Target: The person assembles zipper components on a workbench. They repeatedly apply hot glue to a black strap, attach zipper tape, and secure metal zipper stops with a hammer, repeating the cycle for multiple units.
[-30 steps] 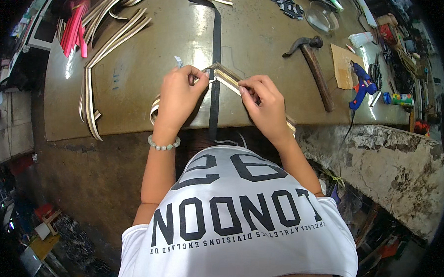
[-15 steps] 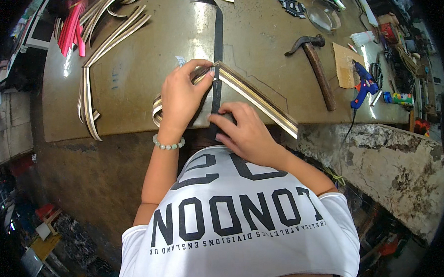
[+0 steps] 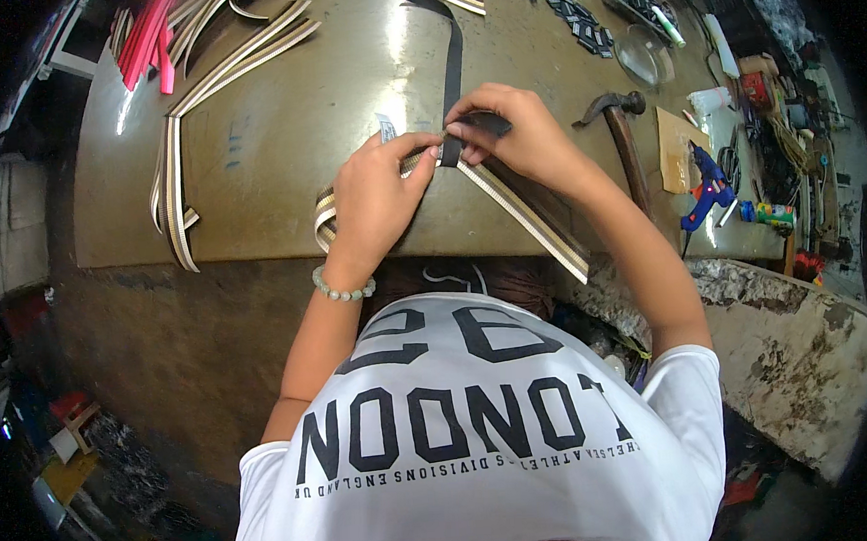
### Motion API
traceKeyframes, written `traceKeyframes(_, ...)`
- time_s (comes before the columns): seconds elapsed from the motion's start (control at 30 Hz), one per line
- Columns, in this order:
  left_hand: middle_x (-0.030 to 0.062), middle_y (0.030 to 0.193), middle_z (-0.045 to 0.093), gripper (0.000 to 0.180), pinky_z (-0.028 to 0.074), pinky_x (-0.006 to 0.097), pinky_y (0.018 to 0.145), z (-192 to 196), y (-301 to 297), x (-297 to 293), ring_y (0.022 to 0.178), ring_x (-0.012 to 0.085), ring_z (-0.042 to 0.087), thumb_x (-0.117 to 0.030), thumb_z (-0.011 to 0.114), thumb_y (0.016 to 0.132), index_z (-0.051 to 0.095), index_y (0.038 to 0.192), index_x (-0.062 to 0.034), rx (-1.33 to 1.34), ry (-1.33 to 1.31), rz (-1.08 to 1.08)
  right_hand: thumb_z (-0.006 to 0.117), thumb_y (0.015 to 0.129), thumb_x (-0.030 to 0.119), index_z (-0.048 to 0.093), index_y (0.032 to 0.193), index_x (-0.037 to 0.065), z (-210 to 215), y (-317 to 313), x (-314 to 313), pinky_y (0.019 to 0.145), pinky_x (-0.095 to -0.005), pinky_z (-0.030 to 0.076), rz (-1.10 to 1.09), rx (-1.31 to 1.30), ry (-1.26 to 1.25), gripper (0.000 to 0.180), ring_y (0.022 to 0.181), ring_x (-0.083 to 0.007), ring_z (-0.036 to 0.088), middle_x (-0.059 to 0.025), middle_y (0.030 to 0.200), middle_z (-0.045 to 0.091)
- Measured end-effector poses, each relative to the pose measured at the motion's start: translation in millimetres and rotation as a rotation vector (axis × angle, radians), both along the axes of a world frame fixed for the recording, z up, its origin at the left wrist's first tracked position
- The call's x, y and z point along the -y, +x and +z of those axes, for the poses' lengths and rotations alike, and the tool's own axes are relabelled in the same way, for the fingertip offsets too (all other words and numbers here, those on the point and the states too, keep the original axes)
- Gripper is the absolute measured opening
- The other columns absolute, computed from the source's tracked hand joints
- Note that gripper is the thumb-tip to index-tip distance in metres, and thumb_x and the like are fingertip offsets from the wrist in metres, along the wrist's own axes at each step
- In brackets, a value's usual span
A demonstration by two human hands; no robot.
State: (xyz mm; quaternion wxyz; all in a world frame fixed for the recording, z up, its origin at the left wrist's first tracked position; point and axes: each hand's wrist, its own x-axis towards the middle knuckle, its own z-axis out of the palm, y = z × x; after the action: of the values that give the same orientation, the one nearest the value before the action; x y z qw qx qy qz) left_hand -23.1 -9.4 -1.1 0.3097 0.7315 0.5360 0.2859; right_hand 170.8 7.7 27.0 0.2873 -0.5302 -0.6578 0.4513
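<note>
A brown, cream and white striped strap [image 3: 533, 223] lies bent near the table's front edge, its right end running toward me. My left hand [image 3: 377, 196] pinches it between thumb and fingertips where a black strap [image 3: 454, 71] crosses it. From that crossing the black strap stretches away across the table. Its near end is folded up over the striped strap, and my right hand [image 3: 524, 136] has that end in a pinch, close beside the left fingertips. Left of my left hand, the striped strap curls into a loop. A small white label [image 3: 386, 128] stands up behind that hand.
At right lie a hammer [image 3: 626, 151], a cardboard piece [image 3: 678, 149] and a blue glue gun [image 3: 709, 191]. Small black pieces [image 3: 582, 22] and a clear round dish [image 3: 643, 56] sit farther back. More striped straps [image 3: 176, 190] and pink strips [image 3: 153, 41] are at left.
My right hand has moved up and away from me, bringing the black strap's near end over the striped strap. My left hand keeps its pinch at the crossing. The view has shifted slightly.
</note>
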Motion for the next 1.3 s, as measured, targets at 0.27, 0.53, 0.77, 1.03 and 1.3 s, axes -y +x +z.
traceKeyframes(0.27,0.0174,0.083,0.065,0.018,0.05,0.043,0.069,1.0,-1.5,-1.3,0.076,0.0353,0.064,-0.025,0.069,0.085,0.076,0.099,-0.0142,-0.017,-0.048,-0.005,0.065,0.09,0.001,0.062,0.096,-0.004,-9.7,0.9,-11.5,0.055,-0.0276,0.059,0.018,0.004,-0.056,0.009,0.065,-0.0177,0.07,-0.012,0.093,0.058)
traceKeyframes(0.53,0.0172,0.082,0.066,0.021,0.051,0.044,0.067,4.4,6.6,3.4,0.078,0.0345,0.066,-0.03,0.069,0.086,0.075,0.099,-0.0149,-0.092,-0.064,0.049,0.067,0.089,0.004,0.063,0.096,-0.004,-11.8,1.2,-11.7,0.051,-0.0277,0.056,0.012,0.021,-0.029,0.011,0.064,-0.018,0.07,-0.0119,0.083,0.062)
traceKeyframes(0.77,0.013,0.083,0.062,0.034,0.05,0.041,0.065,-0.4,17.4,13.8,0.076,0.0317,0.064,-0.035,0.064,0.091,0.066,0.123,-0.0242,-0.249,0.207,-0.017,0.07,0.086,0.043,0.061,0.083,-0.001,-0.3,6.5,-22.3,0.063,-0.0437,0.051,-0.179,0.754,0.137,0.045,0.066,-0.0367,0.064,-0.0235,0.081,0.064)
traceKeyframes(1.03,0.0143,0.084,0.062,0.03,0.05,0.04,0.064,-4.0,8.4,9.6,0.075,0.0305,0.063,-0.028,0.059,0.095,0.066,0.124,-0.0242,-0.148,0.16,-0.026,0.061,0.085,0.006,0.06,0.116,0.0,-33.7,-14.7,72.0,0.087,-0.0413,0.048,-0.055,0.511,0.619,0.032,0.1,-0.0364,0.054,-0.0175,0.12,0.058)
traceKeyframes(1.3,0.0136,0.079,0.062,0.025,0.048,0.037,0.061,-7.4,2.6,9.6,0.065,0.028,0.06,-0.023,0.066,0.09,0.073,0.114,-0.0202,-0.091,0.137,-0.022,0.059,0.079,0.002,0.057,0.129,0.002,-45.7,-16.4,81.2,0.088,-0.0416,0.045,-0.013,0.63,0.658,0.05,0.106,-0.0325,0.05,-0.0082,0.135,0.054)
